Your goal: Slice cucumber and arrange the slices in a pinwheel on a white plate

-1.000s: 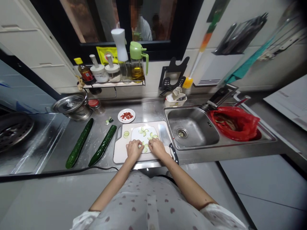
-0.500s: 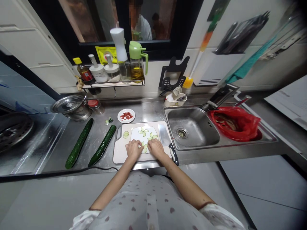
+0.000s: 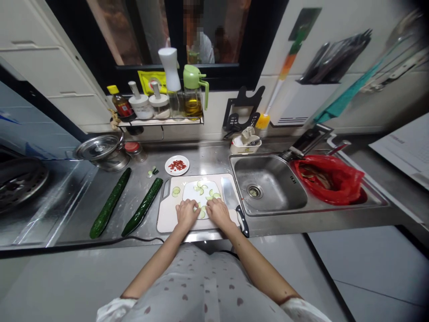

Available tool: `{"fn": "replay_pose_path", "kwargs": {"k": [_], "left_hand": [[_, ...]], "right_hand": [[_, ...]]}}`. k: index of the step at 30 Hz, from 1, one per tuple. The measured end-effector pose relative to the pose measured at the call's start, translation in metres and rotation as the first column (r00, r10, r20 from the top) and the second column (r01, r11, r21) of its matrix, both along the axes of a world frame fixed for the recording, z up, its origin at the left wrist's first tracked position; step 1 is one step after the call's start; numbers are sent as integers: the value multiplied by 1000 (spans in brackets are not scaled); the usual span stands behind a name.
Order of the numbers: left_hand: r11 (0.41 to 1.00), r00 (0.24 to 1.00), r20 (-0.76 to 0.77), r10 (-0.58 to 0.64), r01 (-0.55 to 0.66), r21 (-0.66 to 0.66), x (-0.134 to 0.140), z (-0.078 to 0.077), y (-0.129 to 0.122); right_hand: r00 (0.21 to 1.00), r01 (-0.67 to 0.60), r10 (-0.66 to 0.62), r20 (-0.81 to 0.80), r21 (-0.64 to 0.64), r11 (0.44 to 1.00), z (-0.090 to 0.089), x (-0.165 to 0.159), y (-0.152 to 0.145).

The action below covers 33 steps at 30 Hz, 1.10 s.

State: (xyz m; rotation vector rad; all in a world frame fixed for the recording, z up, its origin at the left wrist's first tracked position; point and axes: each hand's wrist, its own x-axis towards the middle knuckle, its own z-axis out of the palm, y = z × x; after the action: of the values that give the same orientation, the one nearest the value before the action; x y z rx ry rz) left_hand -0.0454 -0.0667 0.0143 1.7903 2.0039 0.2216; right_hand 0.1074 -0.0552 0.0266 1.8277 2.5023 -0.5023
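A white plate (image 3: 191, 193) lies on the pale cutting board (image 3: 167, 219), with thin cucumber slices (image 3: 201, 188) set out on it in small curved groups. My left hand (image 3: 187, 213) rests at the plate's near left side, thumb and fingers pinched at a cucumber slice. Opposite it, my right hand (image 3: 217, 212) has its fingers bent down at the same near group of slices; its fingertips are partly hidden. A few loose slices (image 3: 176, 192) lie on the board's left. Along the board's right side lies a kitchen knife (image 3: 229, 192), its black handle toward me.
Two whole cucumbers (image 3: 110, 203) lie left of the board. Behind it are a small plate of chopped red pieces (image 3: 177, 166) and cucumber ends (image 3: 153, 171). The sink (image 3: 268, 183) is on the right, with a red bag (image 3: 348, 179) beyond. A steel pot (image 3: 100, 152) stands back left.
The view has tilted slightly, so the scene sits a little lower. Both hands stay at the near edge of the plate, with only small finger movements at the slices.
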Motion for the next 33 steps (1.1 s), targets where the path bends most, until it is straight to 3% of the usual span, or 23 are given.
{"fn": "replay_pose_path", "kwargs": {"k": [5, 14, 24, 33], "left_hand": [[993, 988, 109, 106, -111, 44, -11, -3, 3], [887, 890, 32, 456, -457, 71, -67, 0, 30], [871, 870, -44, 490, -487, 68, -67, -13, 39], [865, 870, 123, 478, -490, 109, -63, -8, 31]], "right_hand": [[996, 51, -47, -70, 51, 997, -3, 5, -4], [982, 77, -55, -183, 117, 990, -4, 9, -8], [960, 89, -54, -273, 117, 989, 0, 10, -10], [946, 103, -67, -316, 98, 990, 2, 11, -11]]}}
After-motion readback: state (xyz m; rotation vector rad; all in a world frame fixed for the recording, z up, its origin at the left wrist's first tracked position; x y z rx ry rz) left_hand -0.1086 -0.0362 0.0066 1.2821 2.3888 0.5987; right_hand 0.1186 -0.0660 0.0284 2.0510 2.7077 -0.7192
